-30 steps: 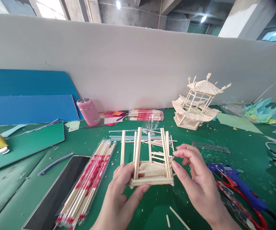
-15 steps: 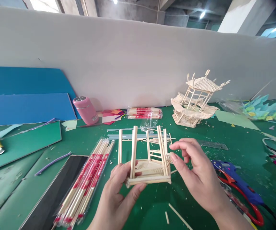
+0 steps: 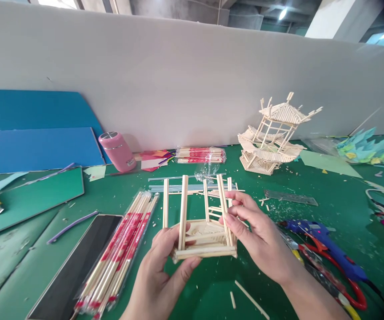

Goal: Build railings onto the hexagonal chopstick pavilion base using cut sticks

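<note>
A small model frame built of pale wooden sticks point(image 3: 208, 252) is held up above the table, with several upright posts rising from its flat base. My left hand point(image 3: 168, 262) grips the base at its near left side, thumb in front and fingers inside. At the right side of the frame, my right hand point(image 3: 255, 231) has its thumb against the front right post point(image 3: 223, 206) and its forefinger by the post behind. Whether a small loose piece sits between those fingertips is hidden. Loose sticks point(image 3: 252, 299) lie on the table below.
A finished stick pagoda point(image 3: 272, 138) stands at the back right. A blue glue gun point(image 3: 325, 244) and red-handled pliers point(image 3: 355, 293) lie to the right. Bagged sticks point(image 3: 122, 253), a black phone point(image 3: 75, 266) and a pink cup point(image 3: 118, 151) are left. A clear ruler point(image 3: 292, 198) lies beyond my right hand.
My right hand has moved left and slightly down, its fingers closing onto the frame's right posts. The left hand keeps the frame nearly in place. The camera view has shifted slightly.
</note>
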{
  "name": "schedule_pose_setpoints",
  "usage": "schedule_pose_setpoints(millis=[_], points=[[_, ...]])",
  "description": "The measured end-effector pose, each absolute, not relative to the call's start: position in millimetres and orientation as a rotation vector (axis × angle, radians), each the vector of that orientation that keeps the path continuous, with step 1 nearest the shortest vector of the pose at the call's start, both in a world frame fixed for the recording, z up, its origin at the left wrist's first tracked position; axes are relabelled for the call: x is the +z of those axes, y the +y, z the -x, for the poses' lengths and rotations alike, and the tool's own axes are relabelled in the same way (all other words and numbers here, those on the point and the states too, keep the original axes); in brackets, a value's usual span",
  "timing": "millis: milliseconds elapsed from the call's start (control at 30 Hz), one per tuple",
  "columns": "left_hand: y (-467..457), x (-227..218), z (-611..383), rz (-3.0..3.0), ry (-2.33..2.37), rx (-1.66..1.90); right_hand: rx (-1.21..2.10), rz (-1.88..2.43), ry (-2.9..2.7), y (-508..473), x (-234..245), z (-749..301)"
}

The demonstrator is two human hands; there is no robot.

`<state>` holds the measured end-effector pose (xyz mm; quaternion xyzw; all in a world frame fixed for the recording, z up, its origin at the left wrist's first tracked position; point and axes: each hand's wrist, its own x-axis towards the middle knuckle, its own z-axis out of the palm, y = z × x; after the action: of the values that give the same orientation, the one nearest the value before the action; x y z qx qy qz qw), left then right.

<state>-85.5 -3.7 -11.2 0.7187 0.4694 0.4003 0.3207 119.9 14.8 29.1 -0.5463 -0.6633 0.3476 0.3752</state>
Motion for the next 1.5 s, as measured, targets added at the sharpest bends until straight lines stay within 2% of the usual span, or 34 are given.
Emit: schedule_pose_setpoints(millis=[1500], points=[[-3.0,-10.3,82.8,-1.802,1.167,1.075,0.857,1.385,-1.690,12.6,22.9,-116.5]])
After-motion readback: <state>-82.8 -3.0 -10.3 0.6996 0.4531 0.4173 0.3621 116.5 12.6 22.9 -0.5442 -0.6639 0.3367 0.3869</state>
